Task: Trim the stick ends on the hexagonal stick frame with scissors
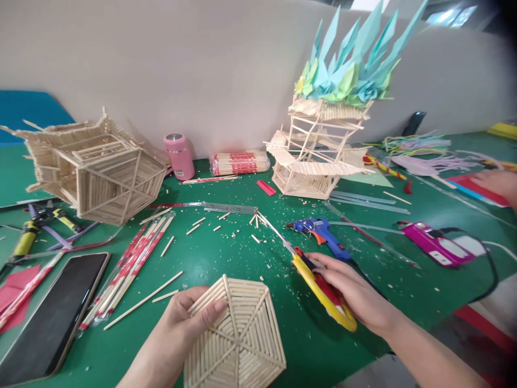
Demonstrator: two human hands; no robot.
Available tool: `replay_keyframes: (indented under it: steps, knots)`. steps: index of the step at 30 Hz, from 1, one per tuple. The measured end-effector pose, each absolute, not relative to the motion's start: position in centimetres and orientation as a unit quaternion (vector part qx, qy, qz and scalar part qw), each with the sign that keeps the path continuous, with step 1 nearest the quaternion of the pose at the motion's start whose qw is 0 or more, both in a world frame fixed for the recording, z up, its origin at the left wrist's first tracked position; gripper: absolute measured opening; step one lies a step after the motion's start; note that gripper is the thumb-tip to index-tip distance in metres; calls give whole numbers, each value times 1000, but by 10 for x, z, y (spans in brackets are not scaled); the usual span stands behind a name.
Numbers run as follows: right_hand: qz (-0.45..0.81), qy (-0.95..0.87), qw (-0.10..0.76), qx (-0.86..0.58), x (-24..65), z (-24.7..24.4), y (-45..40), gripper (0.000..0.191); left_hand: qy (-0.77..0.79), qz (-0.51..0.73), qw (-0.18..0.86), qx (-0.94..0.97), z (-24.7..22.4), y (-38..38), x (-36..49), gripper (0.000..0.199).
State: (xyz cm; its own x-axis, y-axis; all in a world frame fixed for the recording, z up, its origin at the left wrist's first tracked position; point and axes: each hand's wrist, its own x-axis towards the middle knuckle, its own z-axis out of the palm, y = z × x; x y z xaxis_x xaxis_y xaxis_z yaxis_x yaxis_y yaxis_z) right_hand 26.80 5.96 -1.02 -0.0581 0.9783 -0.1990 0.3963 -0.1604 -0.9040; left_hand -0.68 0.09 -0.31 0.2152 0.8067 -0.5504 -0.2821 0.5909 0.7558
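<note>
A hexagonal panel of thin wooden sticks [242, 337] is held by its upper left edge in my left hand [181, 328], thumb on top. My right hand [351, 288] grips yellow-and-red-handled scissors [323, 296], whose blades point up and left over the table and look closed. Just beyond that hand lies a blue glue gun [321, 234]. Short cut stick pieces [194, 229] and small chips are scattered past the panel. Two loose sticks [143, 300] lie left of my left hand, near plastic-wrapped stick packs [127, 267].
A dark phone [54, 318] lies at the left. Stick structures stand at the back left [109, 167] and back right [315, 167], the latter topped with blue paper leaves. Between them are a pink bottle [179, 156] and a stick bundle [240, 162]. Another person's hand [496, 183] is far right.
</note>
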Motion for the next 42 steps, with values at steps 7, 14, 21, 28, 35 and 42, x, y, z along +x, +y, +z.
replay_keyframes:
  steps: [7,14,21,28,35,42]
  knots:
    - [727,-340,349,-484,252,2,43,38,551,346,668,361,14,6,-6,33]
    - [670,-414,450,-422,202,12,38,33,597,352,274,666,23,3,5,21]
    - [623,-426,473,-455,159,13,28,29,513,268,-177,796,-12,4,15,24]
    - [566,-451,469,-506,152,-6,35,25,530,232,-114,808,-25,-4,32,29]
    - [534,-485,461,-517,174,-23,40,34,558,303,-16,773,-20,-10,14,53]
    - [545,-523,431,-494,191,-2,41,34,571,285,154,755,16,35,-3,62]
